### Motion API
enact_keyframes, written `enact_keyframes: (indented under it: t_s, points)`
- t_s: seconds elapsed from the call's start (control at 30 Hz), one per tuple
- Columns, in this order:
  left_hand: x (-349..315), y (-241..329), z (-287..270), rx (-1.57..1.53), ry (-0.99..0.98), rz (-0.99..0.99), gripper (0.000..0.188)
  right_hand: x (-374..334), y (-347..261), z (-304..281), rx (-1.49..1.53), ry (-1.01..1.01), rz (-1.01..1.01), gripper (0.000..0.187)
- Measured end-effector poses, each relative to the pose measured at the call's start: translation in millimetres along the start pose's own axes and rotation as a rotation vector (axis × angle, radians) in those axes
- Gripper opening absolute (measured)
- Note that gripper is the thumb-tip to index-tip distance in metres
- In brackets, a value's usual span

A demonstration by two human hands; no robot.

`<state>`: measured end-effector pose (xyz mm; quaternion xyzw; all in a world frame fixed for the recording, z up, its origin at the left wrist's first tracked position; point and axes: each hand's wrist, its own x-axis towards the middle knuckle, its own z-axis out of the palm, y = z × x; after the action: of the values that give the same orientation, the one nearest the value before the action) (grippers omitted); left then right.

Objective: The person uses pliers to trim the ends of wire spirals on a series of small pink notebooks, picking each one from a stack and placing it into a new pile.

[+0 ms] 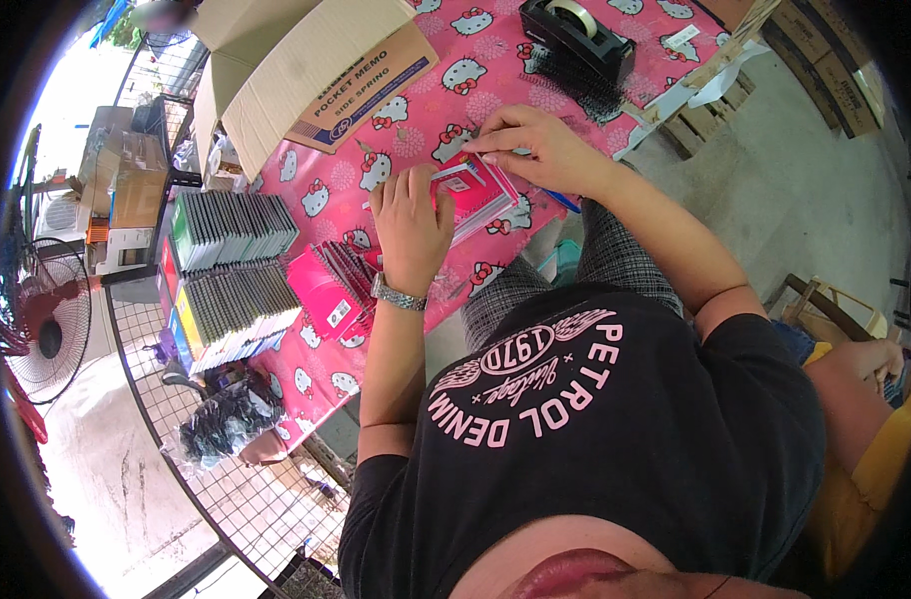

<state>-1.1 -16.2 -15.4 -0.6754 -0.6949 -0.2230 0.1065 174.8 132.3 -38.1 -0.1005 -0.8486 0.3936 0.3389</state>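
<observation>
On the pink table lies a small stack of pink-red pocket notebooks, directly before me. My left hand, with a metal watch on its wrist, is closed at the near-left side of this stack, fingers curled and thumb against its edge. At the stack's far corner, my right hand pinches the top notebook between thumb and fingertips. Several more pink spiral notebooks lie fanned beside my left forearm. Just right of the stack, a blue pen rests at the table's edge.
Two long rows of spiral notebooks stand at the left. Behind them is an open cardboard box. A black tape dispenser sits at the far right. Beyond are a fan, a wire rack and a person's arm.
</observation>
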Motion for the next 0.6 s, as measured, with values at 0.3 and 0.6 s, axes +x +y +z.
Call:
enact_keyframes:
  t_s: [0.3,0.6]
  points:
    - [-1.2,6.4,2.3,0.049,0.014,-0.055,0.021,0.3,-9.8,9.2,-0.037,0.032,0.008,0.024]
    - [2.2,24.7,9.9,-0.011,0.079,0.071,0.025,-3.0,-28.8,9.8,-0.081,-0.009,0.114,0.033]
